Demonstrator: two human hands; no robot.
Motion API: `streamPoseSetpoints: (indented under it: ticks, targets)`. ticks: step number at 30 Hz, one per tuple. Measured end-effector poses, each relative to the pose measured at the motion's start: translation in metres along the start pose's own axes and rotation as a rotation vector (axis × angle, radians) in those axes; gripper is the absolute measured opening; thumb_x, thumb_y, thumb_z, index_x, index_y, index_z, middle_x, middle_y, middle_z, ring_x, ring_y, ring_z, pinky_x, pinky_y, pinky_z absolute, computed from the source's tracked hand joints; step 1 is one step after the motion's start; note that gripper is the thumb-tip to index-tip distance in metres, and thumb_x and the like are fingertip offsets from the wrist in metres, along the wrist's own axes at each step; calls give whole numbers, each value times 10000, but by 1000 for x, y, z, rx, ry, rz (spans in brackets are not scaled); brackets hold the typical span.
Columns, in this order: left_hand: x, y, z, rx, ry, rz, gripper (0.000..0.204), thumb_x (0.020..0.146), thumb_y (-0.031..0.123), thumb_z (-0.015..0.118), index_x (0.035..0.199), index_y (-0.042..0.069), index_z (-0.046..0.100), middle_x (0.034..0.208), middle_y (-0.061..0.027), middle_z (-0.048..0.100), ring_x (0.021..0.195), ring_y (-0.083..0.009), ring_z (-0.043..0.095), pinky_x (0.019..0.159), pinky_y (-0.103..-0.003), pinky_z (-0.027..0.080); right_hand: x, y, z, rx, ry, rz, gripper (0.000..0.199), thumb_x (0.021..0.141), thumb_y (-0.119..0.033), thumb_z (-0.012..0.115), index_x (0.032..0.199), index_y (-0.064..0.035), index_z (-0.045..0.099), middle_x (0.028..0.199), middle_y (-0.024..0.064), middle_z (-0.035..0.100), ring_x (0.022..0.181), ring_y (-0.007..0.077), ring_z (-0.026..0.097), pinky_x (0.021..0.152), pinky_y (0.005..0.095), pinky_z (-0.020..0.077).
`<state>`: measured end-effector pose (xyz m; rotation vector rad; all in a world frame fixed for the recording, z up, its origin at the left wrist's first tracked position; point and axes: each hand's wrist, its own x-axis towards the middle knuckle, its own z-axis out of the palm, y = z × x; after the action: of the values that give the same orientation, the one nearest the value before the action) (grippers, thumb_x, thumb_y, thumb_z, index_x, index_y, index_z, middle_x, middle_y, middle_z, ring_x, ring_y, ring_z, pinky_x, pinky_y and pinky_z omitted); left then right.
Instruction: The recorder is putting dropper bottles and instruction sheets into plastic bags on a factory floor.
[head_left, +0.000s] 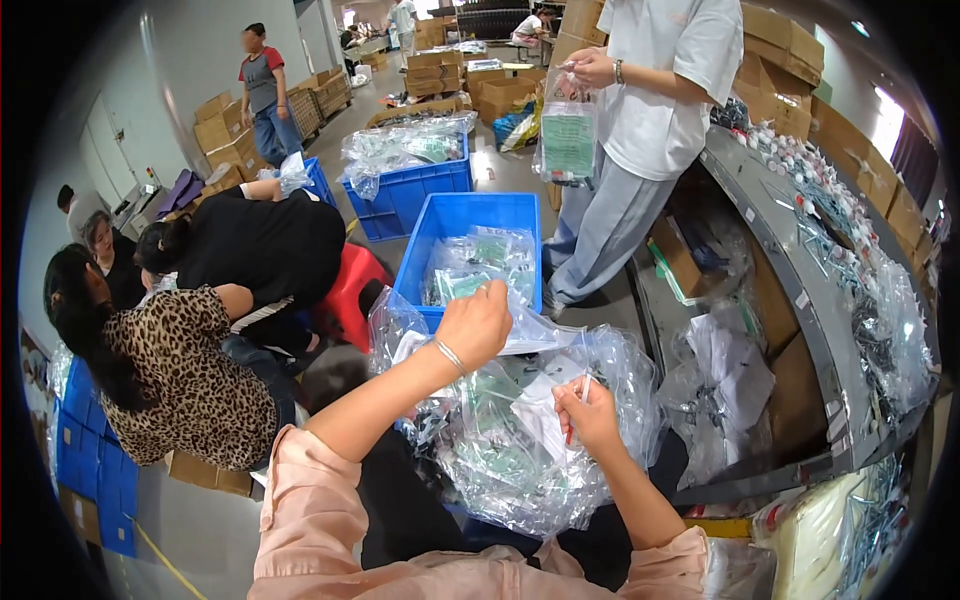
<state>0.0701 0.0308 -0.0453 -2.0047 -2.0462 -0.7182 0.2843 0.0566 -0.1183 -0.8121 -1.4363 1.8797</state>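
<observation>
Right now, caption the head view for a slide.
Right hand holding a thin stick, left hand near a blue bin, clear bags below.

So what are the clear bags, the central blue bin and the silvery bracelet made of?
Clear bags: probably thin, glossy plastic film, being see-through and wrinkled. Central blue bin: likely moulded plastic, smooth and evenly coloured. Silvery bracelet: seemingly metal, polished and shiny, though plating is possible.

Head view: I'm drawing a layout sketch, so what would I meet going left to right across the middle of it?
Leopard-print top on a seated person → red stool → the wearer's left hand → the wearer's right hand → grey bench heaped with small items.
</observation>
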Motion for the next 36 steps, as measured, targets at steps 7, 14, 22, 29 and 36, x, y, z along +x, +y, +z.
streamPoseSetpoints:
  ticks: [7, 14, 22, 29, 36]
  targets:
    - [12, -6, 18, 93, 102, 116, 158, 822, 102, 505, 855, 9, 381, 546, -166, 542, 491, -365, 558, 449, -469, 435, -20, -77, 2, -917, 131, -599, 87, 775, -72, 632, 807, -8, 583, 762, 98, 609, 669, 221, 590, 621, 335, 472]
    - [18, -13, 25, 53, 75, 168, 150, 847, 120, 493, 899, 21, 393, 520, -166, 551, 469, -353, 561, 428, -463, 434, 60, -62, 53, -1781, -771, -300, 187, 760, -50, 520, 894, -8, 644, 921, 150, 650, 905, 301, 618, 735, 403, 493]
    - [20, -10, 25, 15, 57, 261, 160, 813, 120, 523, 881, 28, 411, 485, -135, 536, 451, -335, 559, 412, -457, 427, 131, 39, 47, -1765, -493, -422, 230, 812, -160, 517, 962, -47, 650, 1029, 128, 645, 958, 270, 619, 769, 391, 485]
    - [10, -27, 13, 16, 26, 207, 167, 858, 208, 524, 904, 71, 440, 530, -123, 565, 477, -346, 568, 434, -448, 445, 75, -77, 44, -1429, -720, -247, 371, 778, -290, 600, 1023, -12, 592, 942, 158, 638, 861, 327, 610, 755, 406, 475]
    - [-4, -12, 12, 24, -209, 330, 270, 867, 352, 525, 887, 83, 544, 608, -143, 597, 601, -335, 609, 543, -440, 470, 23, -38, -4, -1601, -709, -639, 333, 814, -311, 580, 971, -19, 614, 908, 165, 644, 887, 323, 607, 796, 433, 437]
